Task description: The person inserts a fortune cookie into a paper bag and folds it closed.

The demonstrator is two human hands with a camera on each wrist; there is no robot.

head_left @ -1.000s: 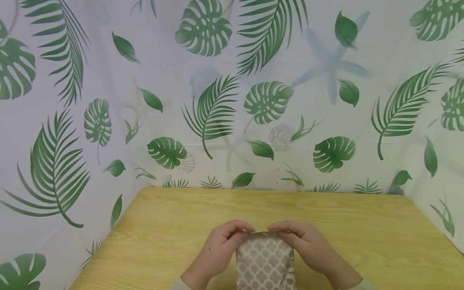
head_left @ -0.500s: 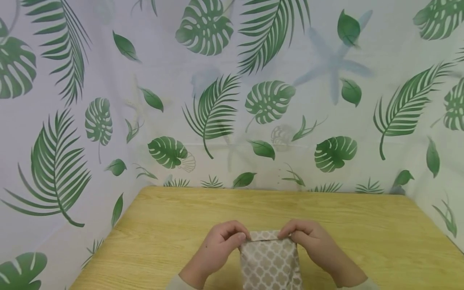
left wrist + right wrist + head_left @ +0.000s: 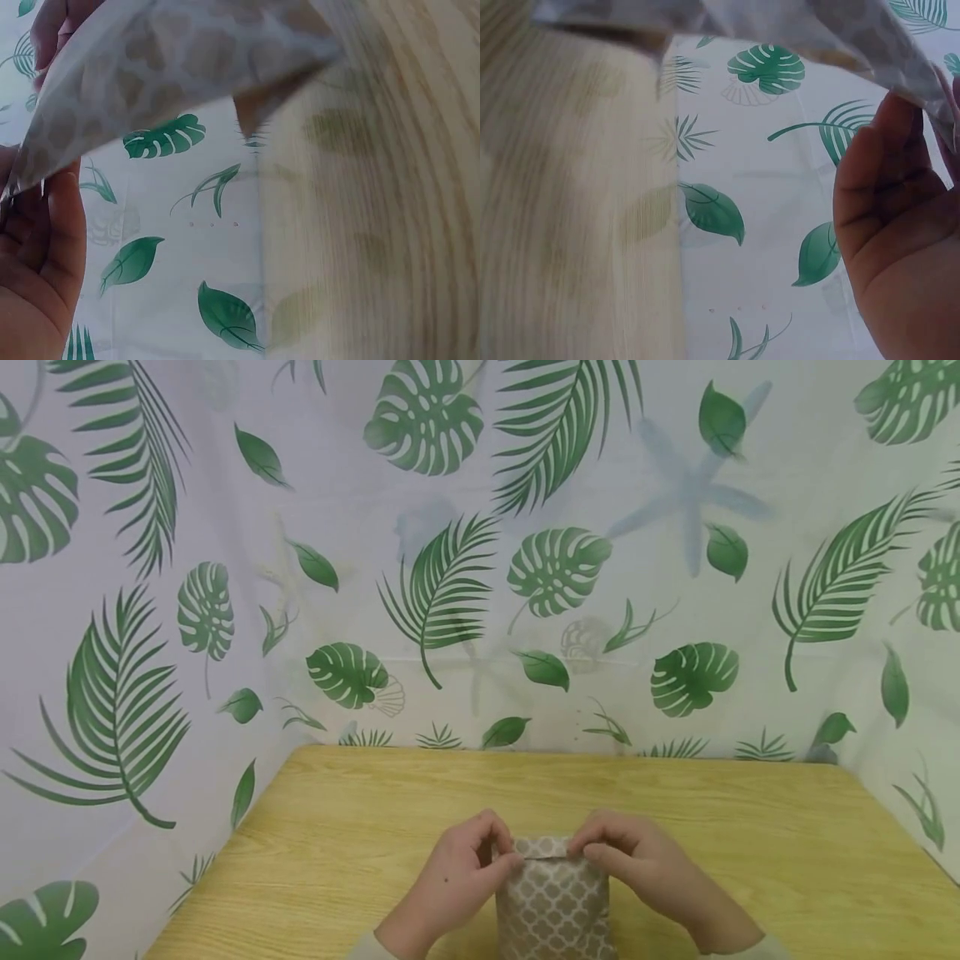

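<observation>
A beige paper bag point(image 3: 555, 906) with a white lattice pattern stands at the near middle of the table, its lower part cut off by the head view's edge. Its top is folded over into a narrow band. At the left end of that band my left hand point(image 3: 467, 870) pinches the paper between thumb and fingers. My right hand point(image 3: 651, 865) pinches the right end likewise. In the left wrist view the bag point(image 3: 172, 64) slants above the left hand point(image 3: 37, 277), a brown corner showing. In the right wrist view, the right hand point(image 3: 904, 232) grips the bag's edge point(image 3: 787, 22).
The wood-grain table point(image 3: 360, 802) reaches back to a white curtain point(image 3: 480, 718) printed with green leaves. That curtain surrounds the table at the back and on both sides.
The bag's top edge, level between the hands a second ago, is now turned over toward me as a patterned band. Both hands have shifted slightly and keep their hold on it.
</observation>
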